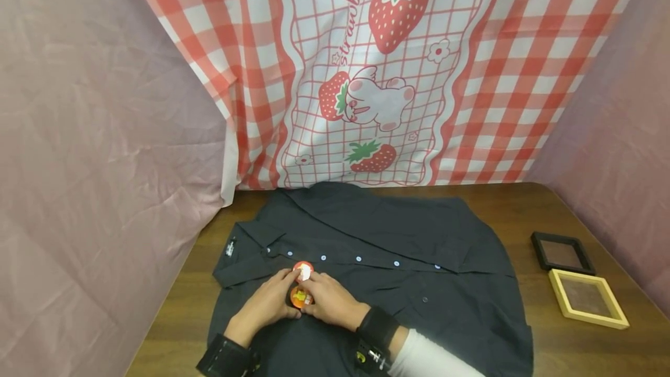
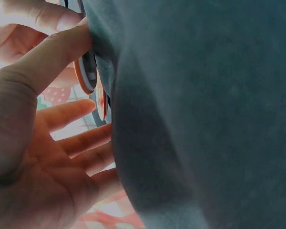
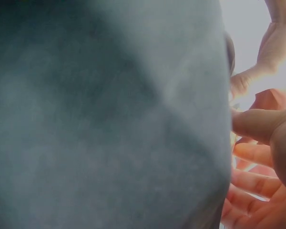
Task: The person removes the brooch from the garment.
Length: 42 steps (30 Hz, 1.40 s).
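A dark button-up shirt (image 1: pixel 366 231) lies spread on the wooden table. Near its collar, a red round pin badge (image 1: pixel 304 270) rests against the cloth. Just below it, an orange pin badge (image 1: pixel 300 297) stands tilted off the shirt, its grey back partly visible in the left wrist view. My right hand (image 1: pixel 337 302) pinches this orange badge between thumb and index finger. On its other side is my left hand (image 1: pixel 265 299): the thumb touches the badge's edge while the fairly straight fingers (image 2: pixel 81 140) reach to the shirt. The badge's pin is not clearly visible.
At the table's right side lie a black square frame (image 1: pixel 540 259) and a pale yellow frame (image 1: pixel 557 298). A red-checked strawberry cloth (image 1: pixel 251 74) hangs behind the table, and pink cloth (image 1: pixel 104 162) hangs along both sides. Small light buttons (image 1: pixel 358 259) run across the shirt.
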Each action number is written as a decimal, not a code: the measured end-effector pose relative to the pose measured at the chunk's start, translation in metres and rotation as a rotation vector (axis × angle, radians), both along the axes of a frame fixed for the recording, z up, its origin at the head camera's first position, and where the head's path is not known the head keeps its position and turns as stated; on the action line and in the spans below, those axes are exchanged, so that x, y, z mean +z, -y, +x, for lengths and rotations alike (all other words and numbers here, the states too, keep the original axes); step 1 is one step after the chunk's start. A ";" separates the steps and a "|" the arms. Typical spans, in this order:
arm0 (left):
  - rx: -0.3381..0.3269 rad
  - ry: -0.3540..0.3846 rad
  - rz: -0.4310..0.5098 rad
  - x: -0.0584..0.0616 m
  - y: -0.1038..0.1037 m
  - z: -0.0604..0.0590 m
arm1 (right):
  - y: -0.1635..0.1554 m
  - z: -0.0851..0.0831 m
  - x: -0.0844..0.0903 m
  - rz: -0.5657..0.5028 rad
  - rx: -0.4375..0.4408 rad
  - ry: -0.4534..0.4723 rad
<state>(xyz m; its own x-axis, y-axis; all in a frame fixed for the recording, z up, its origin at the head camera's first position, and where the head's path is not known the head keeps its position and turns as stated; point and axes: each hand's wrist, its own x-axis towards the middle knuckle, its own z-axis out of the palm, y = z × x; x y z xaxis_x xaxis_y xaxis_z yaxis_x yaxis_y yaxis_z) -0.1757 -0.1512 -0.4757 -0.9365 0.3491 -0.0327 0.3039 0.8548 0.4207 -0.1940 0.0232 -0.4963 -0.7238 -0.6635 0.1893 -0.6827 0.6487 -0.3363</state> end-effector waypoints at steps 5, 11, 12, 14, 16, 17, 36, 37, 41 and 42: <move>0.015 0.011 -0.006 -0.001 0.000 0.001 | -0.002 0.000 0.001 -0.004 0.014 0.020; 0.016 0.020 -0.004 -0.001 -0.001 0.002 | -0.007 0.001 0.000 -0.005 0.019 0.051; 0.014 0.015 -0.003 -0.001 -0.001 0.002 | -0.007 0.001 0.000 -0.006 0.020 0.054; 0.013 0.010 -0.002 0.000 -0.001 0.002 | -0.008 0.001 0.000 -0.006 0.023 0.054; 0.013 0.006 -0.004 0.000 -0.001 0.002 | -0.009 0.001 0.000 -0.008 0.028 0.053; 0.016 0.010 -0.005 0.000 -0.001 0.002 | -0.010 0.001 0.001 -0.007 0.030 0.053; 0.037 0.048 -0.047 0.001 -0.004 0.001 | -0.017 -0.001 0.002 -0.049 0.039 0.143; 0.037 0.050 -0.047 0.001 -0.004 0.001 | -0.018 -0.001 0.002 -0.049 0.039 0.143; 0.037 0.053 -0.048 0.001 -0.005 -0.001 | -0.019 -0.001 0.002 -0.047 0.035 0.141; 0.034 0.051 -0.048 0.001 -0.005 -0.001 | -0.019 -0.002 0.002 -0.047 0.034 0.140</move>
<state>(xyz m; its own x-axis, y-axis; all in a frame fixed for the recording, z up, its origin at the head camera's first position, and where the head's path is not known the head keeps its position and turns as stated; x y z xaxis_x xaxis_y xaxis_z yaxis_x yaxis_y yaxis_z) -0.1765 -0.1465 -0.4750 -0.9447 0.3135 -0.0967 0.2531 0.8840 0.3929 -0.1956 0.0425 -0.4940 -0.7227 -0.6806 0.1201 -0.6483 0.6074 -0.4592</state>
